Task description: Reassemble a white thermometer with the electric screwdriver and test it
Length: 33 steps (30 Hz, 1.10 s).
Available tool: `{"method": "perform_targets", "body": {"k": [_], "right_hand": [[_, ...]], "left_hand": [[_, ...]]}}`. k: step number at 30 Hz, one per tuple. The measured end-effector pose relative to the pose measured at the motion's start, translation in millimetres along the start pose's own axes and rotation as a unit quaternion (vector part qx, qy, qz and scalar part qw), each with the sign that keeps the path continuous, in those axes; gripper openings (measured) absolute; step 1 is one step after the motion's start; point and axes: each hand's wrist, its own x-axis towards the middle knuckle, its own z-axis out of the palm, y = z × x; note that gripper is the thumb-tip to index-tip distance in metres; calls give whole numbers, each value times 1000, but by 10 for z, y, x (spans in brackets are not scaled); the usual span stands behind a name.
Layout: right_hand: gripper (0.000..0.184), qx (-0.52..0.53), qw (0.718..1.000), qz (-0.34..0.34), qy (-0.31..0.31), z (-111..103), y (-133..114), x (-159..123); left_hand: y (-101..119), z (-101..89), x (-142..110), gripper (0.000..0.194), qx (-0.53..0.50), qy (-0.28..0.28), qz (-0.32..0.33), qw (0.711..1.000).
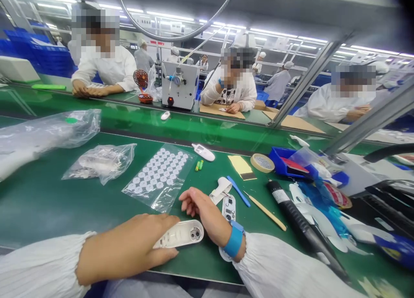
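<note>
My left hand [129, 242] is closed round a white plastic housing half [183, 235], its hollow inside facing up and two round openings at its right end. My right hand [205, 211] hovers just above and right of it, fingers loosely bent and apart, nothing visible in them. A blue band circles that wrist. Partly behind the wrist lies a white housing with a circuit board [229, 207], joined to a white curved head piece [221, 189]. Just beyond my right fingers is a clear bag of round white stickers [158, 173].
Nearby lie a blue pry tool [238, 191], a wooden stick [268, 211], a black electric screwdriver [291, 220], a tape roll [262, 163], a white handheld device [203, 152] and a blue bin [287, 162]. A bag of parts [101, 162] lies left. Co-workers sit across the line.
</note>
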Motion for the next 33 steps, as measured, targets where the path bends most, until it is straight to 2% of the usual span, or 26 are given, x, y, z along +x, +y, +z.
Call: {"method": "perform_targets", "body": {"k": [2, 3, 4, 7, 9, 12, 13, 14, 16, 18, 19, 21, 24, 28, 33], "right_hand": [[53, 46, 998, 3, 44, -81, -31, -54], [55, 66, 996, 5, 62, -113, -43, -85], [57, 84, 994, 7, 75, -137, -54, -117], [61, 126, 988, 8, 90, -138, -84, -195], [62, 155, 983, 8, 95, -92, -102, -232], [61, 197, 976, 15, 91, -18, -104, -270], [61, 202, 975, 17, 87, -8, -96, -279], [61, 189, 978, 14, 88, -12, -86, -287], [59, 123, 987, -4, 102, -60, -73, -299], [56, 44, 991, -27, 120, -147, -87, -308], [54, 13, 992, -36, 121, -194, -105, -310], [46, -24, 994, -43, 98, -260, -155, -310], [34, -87, 994, -51, 40, -243, -197, -286], [29, -176, 983, -56, -3, -68, -105, -231], [30, -273, 959, -68, -21, 83, 15, -217]], "left_hand": [[-19, 54, -55, 37, -126, 15, -43, 991], [-24, 91, -70, 41, -203, 9, -66, 977], [-22, 133, -76, 44, -284, -2, -89, 955], [41, 277, -50, 51, -492, -36, -127, 861], [120, 363, -13, 49, -571, -35, -118, 811], [216, 436, 21, 45, -615, -29, -109, 780], [224, 444, 17, 46, -610, -21, -118, 783], [218, 445, 3, 48, -586, -10, -135, 799], [176, 427, -56, 53, -477, 19, -159, 864], [132, 389, -140, 55, -309, 46, -152, 938], [125, 365, -181, 54, -225, 50, -137, 963], [155, 310, -241, 50, -98, 40, -111, 988], [284, 225, -246, 43, 20, 16, -102, 994], [441, 155, -137, 37, 114, -11, -93, 989], [451, 257, -7, 36, 236, -37, -102, 966]]}}
